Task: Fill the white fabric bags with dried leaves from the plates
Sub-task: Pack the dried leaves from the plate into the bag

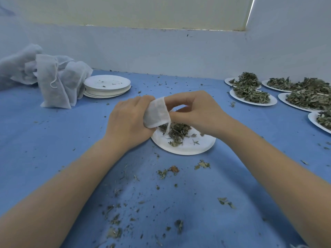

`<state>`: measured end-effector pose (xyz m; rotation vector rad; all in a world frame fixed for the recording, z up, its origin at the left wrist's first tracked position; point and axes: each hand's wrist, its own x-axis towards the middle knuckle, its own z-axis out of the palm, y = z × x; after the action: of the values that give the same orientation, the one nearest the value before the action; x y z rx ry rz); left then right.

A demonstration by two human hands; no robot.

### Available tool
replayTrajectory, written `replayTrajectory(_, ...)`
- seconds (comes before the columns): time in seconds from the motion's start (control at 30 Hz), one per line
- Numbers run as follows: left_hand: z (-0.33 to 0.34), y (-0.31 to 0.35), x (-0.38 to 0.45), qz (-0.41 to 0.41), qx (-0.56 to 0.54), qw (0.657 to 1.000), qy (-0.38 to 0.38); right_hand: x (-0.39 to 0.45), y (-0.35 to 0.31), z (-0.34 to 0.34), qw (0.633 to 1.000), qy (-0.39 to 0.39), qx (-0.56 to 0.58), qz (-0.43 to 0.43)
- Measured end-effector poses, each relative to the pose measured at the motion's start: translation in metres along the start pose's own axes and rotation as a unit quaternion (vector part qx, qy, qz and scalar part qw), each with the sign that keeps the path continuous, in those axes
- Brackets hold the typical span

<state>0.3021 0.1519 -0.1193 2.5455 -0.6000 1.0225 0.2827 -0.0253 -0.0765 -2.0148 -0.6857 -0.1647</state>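
Head view, worn by the person
It looks forward and down, close over the blue bench (53, 140) toward the wall.

Small bag (156, 112): thin white woven cloth, matt, gauzy, with a white string. Heaped bags (53, 81): same sheer white cloth, crumpled. Plate (184, 146) and stacked plates (107, 85): white paper, matt, smooth. Dried leaves (176, 131): dull green, brittle, crinkled. Bench (53, 140): blue cloth cover, matt, slightly fuzzy.
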Motion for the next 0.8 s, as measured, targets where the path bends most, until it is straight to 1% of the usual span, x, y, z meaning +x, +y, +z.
replayTrajectory(0.03, 0.000, -0.003, 0.000, -0.013, 0.006, 1.000, 0.004, 0.001, 0.005, -0.002, 0.999, 0.034, 0.002, 0.001)
replayTrajectory(0.1, 0.002, -0.008, 0.000, -0.050, 0.009, 0.999, 0.012, 0.005, 0.017, -0.009, 0.994, 0.091, -0.047, 0.023)
replayTrajectory(0.17, 0.005, -0.012, 0.000, -0.075, 0.006, 0.997, 0.021, 0.006, 0.029, -0.015, 0.985, 0.097, -0.131, 0.050)
replayTrajectory(0.23, 0.007, -0.013, -0.001, -0.084, 0.001, 0.996, 0.025, 0.007, 0.041, -0.019, 0.969, 0.053, -0.234, 0.063)
replayTrajectory(0.3, 0.007, -0.014, -0.001, -0.088, -0.005, 0.996, 0.024, 0.008, 0.051, -0.019, 0.941, -0.023, -0.328, 0.074)
replayTrajectory(0.33, 0.007, -0.015, -0.002, -0.087, -0.007, 0.996, 0.023, 0.009, 0.055, -0.018, 0.930, -0.059, -0.354, 0.084)
replayTrajectory(0.43, 0.006, -0.015, -0.002, -0.091, -0.011, 0.996, 0.017, 0.007, 0.056, -0.015, 0.916, -0.134, -0.359, 0.120)
replayTrajectory(0.53, 0.006, -0.016, -0.002, -0.092, -0.019, 0.996, 0.008, 0.006, 0.052, -0.016, 0.913, -0.138, -0.361, 0.132)
replayTrajectory(0.67, 0.008, -0.017, -0.002, -0.094, -0.021, 0.995, 0.000, 0.006, 0.046, -0.025, 0.919, -0.146, -0.340, 0.137)
replayTrajectory(0.8, 0.010, -0.017, -0.002, -0.101, -0.016, 0.995, -0.007, 0.006, 0.049, -0.023, 0.896, -0.174, -0.379, 0.154)
